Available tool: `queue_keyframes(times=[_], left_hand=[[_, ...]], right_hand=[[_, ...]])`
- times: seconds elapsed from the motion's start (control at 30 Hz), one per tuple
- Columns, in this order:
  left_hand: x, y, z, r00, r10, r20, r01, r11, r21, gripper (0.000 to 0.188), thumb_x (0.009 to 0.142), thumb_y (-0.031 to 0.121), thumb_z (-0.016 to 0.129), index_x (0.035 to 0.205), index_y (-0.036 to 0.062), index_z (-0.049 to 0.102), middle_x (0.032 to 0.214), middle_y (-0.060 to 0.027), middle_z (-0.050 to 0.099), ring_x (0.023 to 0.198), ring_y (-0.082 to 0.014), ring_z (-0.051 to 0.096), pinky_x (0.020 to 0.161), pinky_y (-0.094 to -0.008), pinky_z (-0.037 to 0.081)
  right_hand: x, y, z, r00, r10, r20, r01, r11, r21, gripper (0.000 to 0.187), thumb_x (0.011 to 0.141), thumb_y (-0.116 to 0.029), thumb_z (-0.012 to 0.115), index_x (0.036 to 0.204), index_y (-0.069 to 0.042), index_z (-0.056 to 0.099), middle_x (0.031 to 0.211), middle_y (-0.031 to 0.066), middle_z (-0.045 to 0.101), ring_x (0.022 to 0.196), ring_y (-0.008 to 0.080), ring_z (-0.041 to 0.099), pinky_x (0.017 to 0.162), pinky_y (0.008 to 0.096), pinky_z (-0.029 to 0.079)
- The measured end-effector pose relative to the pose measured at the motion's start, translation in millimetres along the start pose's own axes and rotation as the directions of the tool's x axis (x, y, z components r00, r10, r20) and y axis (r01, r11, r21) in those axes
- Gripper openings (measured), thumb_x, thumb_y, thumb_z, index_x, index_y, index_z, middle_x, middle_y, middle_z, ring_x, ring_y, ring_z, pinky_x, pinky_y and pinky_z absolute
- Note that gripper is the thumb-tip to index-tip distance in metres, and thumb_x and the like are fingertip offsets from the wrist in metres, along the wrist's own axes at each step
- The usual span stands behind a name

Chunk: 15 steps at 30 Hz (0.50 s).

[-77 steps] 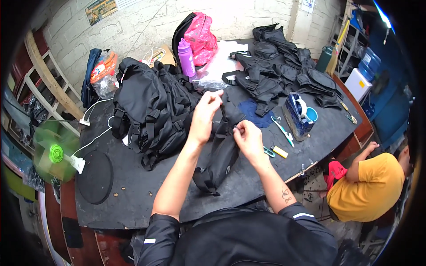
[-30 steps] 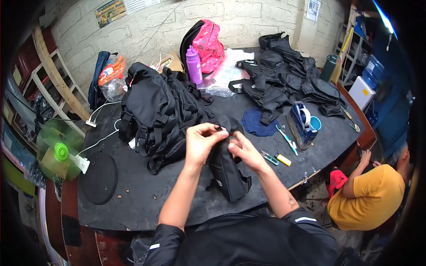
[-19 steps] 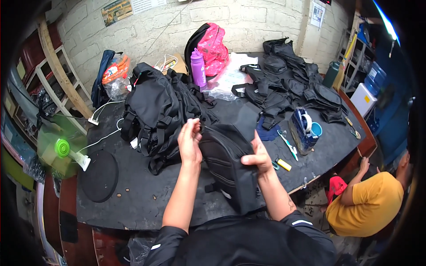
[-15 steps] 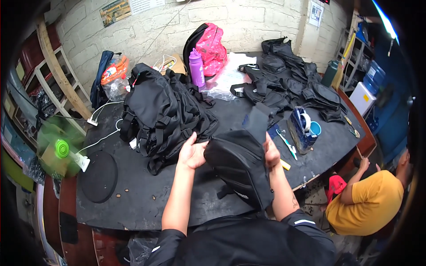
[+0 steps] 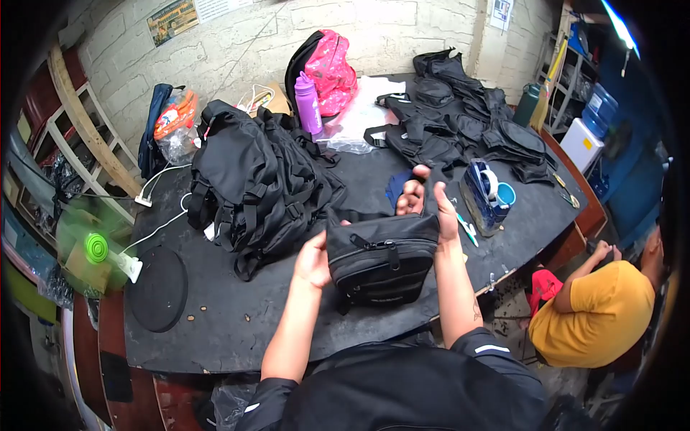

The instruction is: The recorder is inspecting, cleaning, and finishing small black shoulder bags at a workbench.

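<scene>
A small black sling bag (image 5: 377, 269) with zippers across its front hangs between my hands, over the near part of the table. My left hand (image 5: 313, 260) grips its left side, the thumb in front and the fingertips showing over the top edge. At the upper right corner my right hand (image 5: 444, 223) has hold of the bag, its thumb upright along the side and its fingers curled behind. To the left of the bag lies a heap of black backpacks (image 5: 248, 179) with straps and buckles. A dark blue cloth (image 5: 397, 188) shows just beyond my right fingers.
More black bags (image 5: 460, 122) cover the far right of the black table (image 5: 237, 309). A purple bottle (image 5: 307, 104) stands by a pink backpack (image 5: 334, 75). Tape rolls sit in a clear holder (image 5: 480, 197). A green fan (image 5: 95, 248) spins at left; a person in yellow (image 5: 593, 316) sits at right.
The bag has turned from its side, so its zippered front now faces me. My right hand has moved up to its top corner. The seated person's hands have shifted.
</scene>
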<state>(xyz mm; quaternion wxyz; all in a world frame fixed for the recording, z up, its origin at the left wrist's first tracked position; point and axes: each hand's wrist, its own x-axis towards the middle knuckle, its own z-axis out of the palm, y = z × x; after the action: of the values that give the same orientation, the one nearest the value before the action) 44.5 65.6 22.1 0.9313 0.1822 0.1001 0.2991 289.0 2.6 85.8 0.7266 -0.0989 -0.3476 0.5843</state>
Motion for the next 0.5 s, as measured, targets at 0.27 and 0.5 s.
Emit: queue_keyframes(times=[0.27,0.5], left_hand=[[20.8,59.5,40.3,0.743,0.618,0.257,-0.519,0.775,-0.361,0.026,0.091,0.022,0.056,0.108,0.0018,0.059,0.105,-0.0132,0.065,0.101,-0.0249,0.061,0.092,-0.0405,0.048],[9.2,66.9,23.6,0.838,0.544,0.047,-0.544,0.825,0.153,0.019,0.093,0.011,0.052,0.110,0.0018,0.055,0.102,-0.0116,0.066,0.093,-0.0234,0.065,0.088,-0.0382,0.051]], right_hand=[[-1.1,33.4,-17.2,0.847,0.331,-0.416,-0.295,0.944,0.149,0.028,0.090,-0.032,0.059,0.092,-0.004,0.064,0.095,0.0096,0.068,0.082,0.0185,0.065,0.075,0.0328,0.053],[25.5,-17.9,-56.0,0.943,-0.146,-0.299,0.041,0.942,-0.332,0.027,0.085,-0.029,0.067,0.091,-0.003,0.062,0.086,0.0072,0.066,0.077,0.0179,0.063,0.073,0.0311,0.051]])
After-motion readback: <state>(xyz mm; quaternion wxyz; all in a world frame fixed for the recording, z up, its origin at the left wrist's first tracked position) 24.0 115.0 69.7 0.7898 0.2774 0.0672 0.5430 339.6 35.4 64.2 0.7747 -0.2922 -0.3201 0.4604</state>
